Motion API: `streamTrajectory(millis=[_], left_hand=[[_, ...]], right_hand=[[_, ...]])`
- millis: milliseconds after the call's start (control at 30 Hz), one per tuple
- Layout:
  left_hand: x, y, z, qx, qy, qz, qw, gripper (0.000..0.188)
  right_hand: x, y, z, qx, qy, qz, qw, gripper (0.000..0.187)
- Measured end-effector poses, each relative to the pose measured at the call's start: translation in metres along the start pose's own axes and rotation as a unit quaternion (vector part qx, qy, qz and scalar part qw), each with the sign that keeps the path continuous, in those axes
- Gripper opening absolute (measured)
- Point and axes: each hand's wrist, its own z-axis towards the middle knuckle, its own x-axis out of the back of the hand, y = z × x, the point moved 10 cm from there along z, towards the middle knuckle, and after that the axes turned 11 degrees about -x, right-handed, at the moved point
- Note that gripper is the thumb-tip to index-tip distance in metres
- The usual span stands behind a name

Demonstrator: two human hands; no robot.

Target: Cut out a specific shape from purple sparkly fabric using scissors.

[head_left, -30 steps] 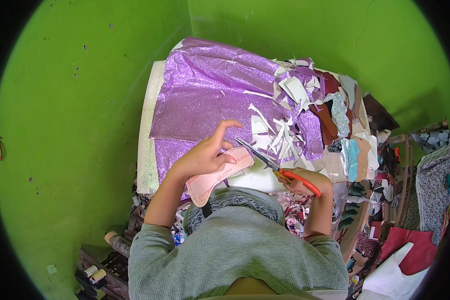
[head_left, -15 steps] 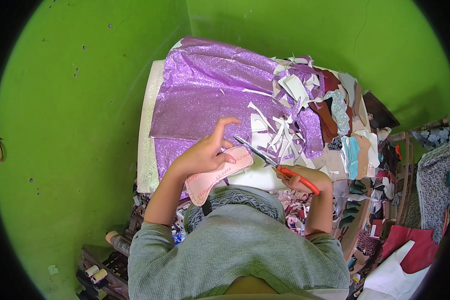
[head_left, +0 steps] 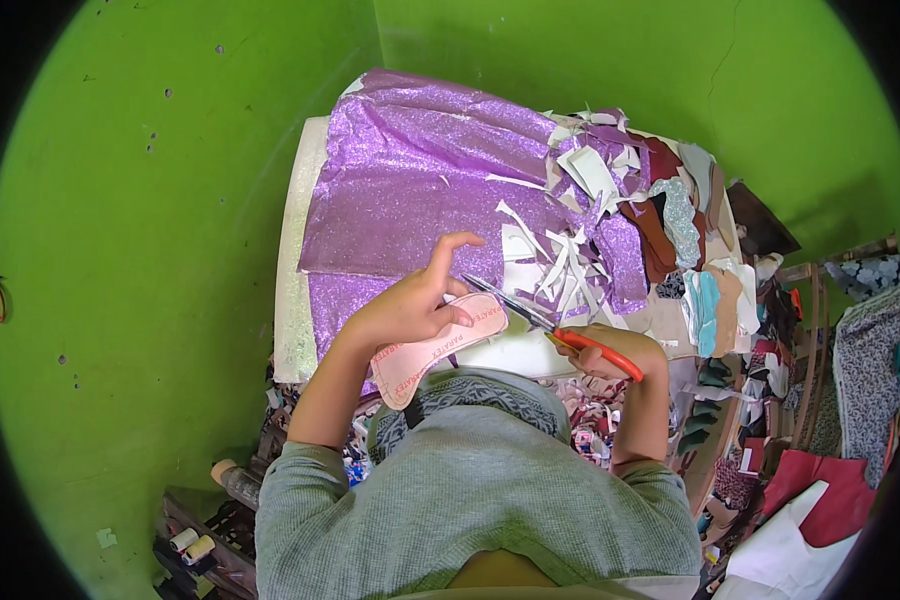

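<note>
My left hand (head_left: 407, 311) pinches a pink, sole-shaped piece of sheet material (head_left: 435, 354) with red print, thumb on top and index finger stretched out above it. The piece hangs tilted over the table's near edge, its narrower end toward my right. My right hand (head_left: 642, 352) grips orange-handled scissors (head_left: 615, 356), their blades reaching left along the far edge of the pink piece. The blades look close together; whether they touch the piece is hard to make out.
Glittery purple sheet (head_left: 400, 215) covers much of the table, over a whitish sheet (head_left: 297, 250). White offcut strips (head_left: 570, 268) lie right of centre. Brown cut pieces (head_left: 654, 240) and light-blue ones (head_left: 703, 312) lie farther right. Scraps (head_left: 590, 420) heap below the table; green walls (head_left: 170, 270) stand behind.
The scissors and my right hand have shifted very slightly. My left hand keeps its hold on the pink piece, almost unmoved.
</note>
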Motion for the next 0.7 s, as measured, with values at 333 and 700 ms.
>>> streamTrajectory(millis=[333,700], left_hand=[[0.006,-0.004,-0.001,0.017,0.021,-0.002,1.0,0.073],[0.03,-0.044,-0.011,0.095,0.151,-0.097,0.979,0.072]], right_hand=[[0.018,0.007,-0.001,-0.12,0.082,0.07,0.987,0.026],[0.017,0.073,0.057,-0.223,0.235,-0.004,0.946,0.069]])
